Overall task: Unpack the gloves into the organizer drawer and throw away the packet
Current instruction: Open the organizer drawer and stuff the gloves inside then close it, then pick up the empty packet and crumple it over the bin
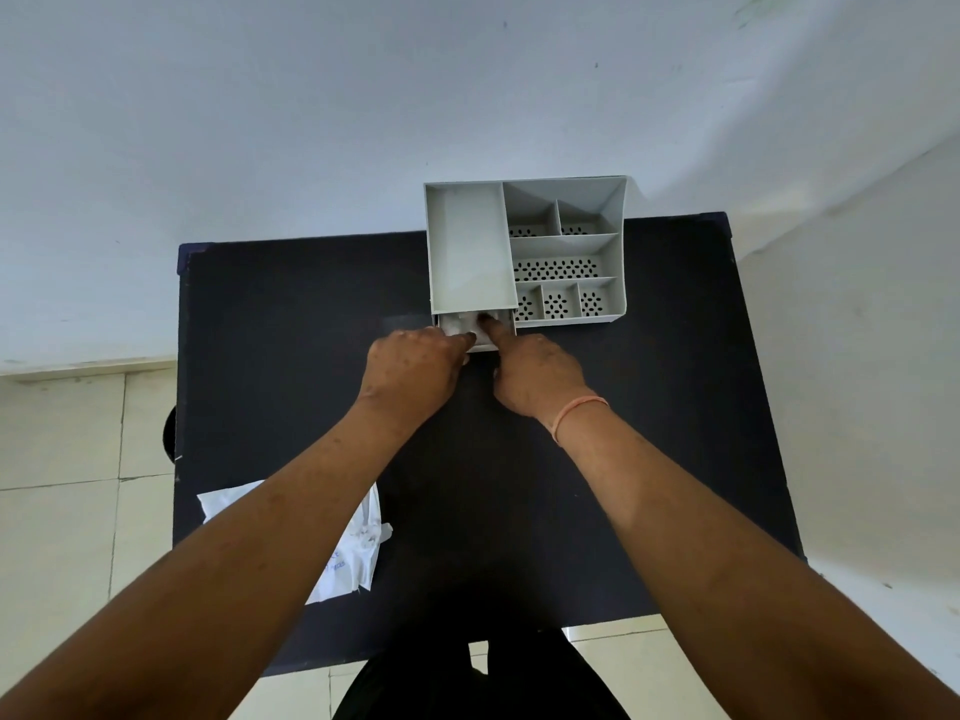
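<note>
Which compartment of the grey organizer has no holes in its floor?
The long tall compartment on the organizer's left side, directly above the drawer. Its floor is solid grey; the smaller compartments to its right all show dark perforations.

Plain room: tiled floor (62, 433), bare wall (260, 122)

My left arm covers much of the packet (363, 543); its blue print is too small to read. Both hands' fingertips hide most of the drawer's (483, 347) contents.
</note>
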{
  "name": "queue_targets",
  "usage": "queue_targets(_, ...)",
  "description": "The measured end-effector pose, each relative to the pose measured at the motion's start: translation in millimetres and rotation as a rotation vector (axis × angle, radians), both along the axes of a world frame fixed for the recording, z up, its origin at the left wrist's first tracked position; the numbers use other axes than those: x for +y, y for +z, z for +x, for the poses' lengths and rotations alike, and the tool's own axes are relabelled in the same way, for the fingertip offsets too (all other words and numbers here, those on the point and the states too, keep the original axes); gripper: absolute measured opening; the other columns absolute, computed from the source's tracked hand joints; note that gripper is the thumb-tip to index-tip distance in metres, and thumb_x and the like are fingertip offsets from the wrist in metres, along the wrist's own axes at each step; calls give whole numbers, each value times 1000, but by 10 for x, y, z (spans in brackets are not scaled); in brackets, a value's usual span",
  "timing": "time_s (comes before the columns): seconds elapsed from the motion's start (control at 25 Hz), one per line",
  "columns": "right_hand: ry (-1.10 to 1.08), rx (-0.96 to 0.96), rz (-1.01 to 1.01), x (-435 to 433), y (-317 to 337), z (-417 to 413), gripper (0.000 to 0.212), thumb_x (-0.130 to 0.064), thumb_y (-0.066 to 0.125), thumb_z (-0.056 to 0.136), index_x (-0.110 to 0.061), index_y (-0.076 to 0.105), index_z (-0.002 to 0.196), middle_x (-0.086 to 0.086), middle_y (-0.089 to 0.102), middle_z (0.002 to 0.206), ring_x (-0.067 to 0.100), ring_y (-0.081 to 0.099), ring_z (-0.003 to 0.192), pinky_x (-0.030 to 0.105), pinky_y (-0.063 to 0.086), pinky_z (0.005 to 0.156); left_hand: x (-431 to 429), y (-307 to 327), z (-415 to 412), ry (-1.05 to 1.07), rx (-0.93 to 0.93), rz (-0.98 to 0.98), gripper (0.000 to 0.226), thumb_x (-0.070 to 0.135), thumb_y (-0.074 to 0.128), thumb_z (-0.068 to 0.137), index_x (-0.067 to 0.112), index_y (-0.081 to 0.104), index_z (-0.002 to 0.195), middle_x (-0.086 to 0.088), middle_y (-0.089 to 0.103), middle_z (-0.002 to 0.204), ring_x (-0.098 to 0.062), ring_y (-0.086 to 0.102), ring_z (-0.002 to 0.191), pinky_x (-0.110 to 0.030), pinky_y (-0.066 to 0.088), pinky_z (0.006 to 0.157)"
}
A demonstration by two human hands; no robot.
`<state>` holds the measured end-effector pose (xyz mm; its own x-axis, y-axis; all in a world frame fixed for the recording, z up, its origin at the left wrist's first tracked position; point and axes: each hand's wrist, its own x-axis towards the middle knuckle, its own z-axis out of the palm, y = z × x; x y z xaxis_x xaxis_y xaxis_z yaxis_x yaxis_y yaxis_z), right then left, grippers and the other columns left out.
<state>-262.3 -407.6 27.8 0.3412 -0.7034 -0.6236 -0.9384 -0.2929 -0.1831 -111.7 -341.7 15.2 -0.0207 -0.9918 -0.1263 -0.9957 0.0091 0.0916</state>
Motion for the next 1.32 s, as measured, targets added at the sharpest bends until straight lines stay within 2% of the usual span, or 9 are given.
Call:
queue_targets(0.2,-27,-120,-269,154,22,-97,67,-21,60,96,-34,32,156,16,68,122,40,68,110,45,57,81,-101,-77,-3,92,69,44,35,41,53,106,29,65,137,-10,74,90,-32,74,83,-36,52,62)
queue_targets(0.36,-46,-68,-95,99,-13,-39,69,-17,57,95,-34,30,157,18,65,126,42,66,115,47,56,84,-94,-159,54,148,186,-24,29,36,59,102,22,72,123,-11,76,92,-35,73,85,-41,59,68)
queue_targets(0.44,-163,-219,-141,31,-31,-27,54,-18,56,95,-28,47,148,17,69,122,40,66,114,45,57,89,-19,-205,106,212,327,-112,26,28,65,99,20,76,120,-9,80,97,-31,76,86,-42,63,75)
queue_targets(0.52,-414,-441,-199,28,-76,-26,35,-18,58,93,-21,67,127,11,76,110,31,71,103,40,59,92,42,-200,114,515,672,-136,22,20,72,95,19,80,116,-5,83,99,-23,79,86,-40,65,85)
queue_targets(0.64,-1029,-711,93,-6,-62,45,14,-15,58,96,-19,71,100,7,76,105,29,77,96,46,63,92,-17,-59,84,1197,1476,88,16,8,71,98,8,77,113,-14,82,106,-26,82,91,-43,68,86)
queue_targets(0.84,-1502,-982,514,-202,86,136,25,3,38,103,2,62,111,19,69,115,31,71,108,42,58,93,-145,95,73,1438,1886,92,12,0,57,103,-1,66,111,-26,76,116,-35,78,102,-43,66,88)
queue_targets(1.08,-1586,-1073,617,-139,115,216,27,7,36,101,1,62,108,20,68,111,31,68,108,47,52,107,-153,124,148,1464,1975,142,31,15,52,107,2,56,135,-26,72,121,-38,76,106,-46,65,86)
queue_targets(1.2,-1470,-992,698,59,108,250,21,-6,45,104,-1,63,114,20,68,124,32,69,113,49,53,108,55,173,197,1407,1583,25,33,35,51,109,9,67,121,-13,76,113,-30,77,101,-45,66,87)
queue_targets(1.32,-1116,-728,756,429,50,415,26,-22,57,103,-9,67,122,12,72,125,28,71,114,49,54,106,572,148,366,1369,1248,-110,32,41,51,108,17,73,107,-3,77,105,-24,77,94,-47,67,84)
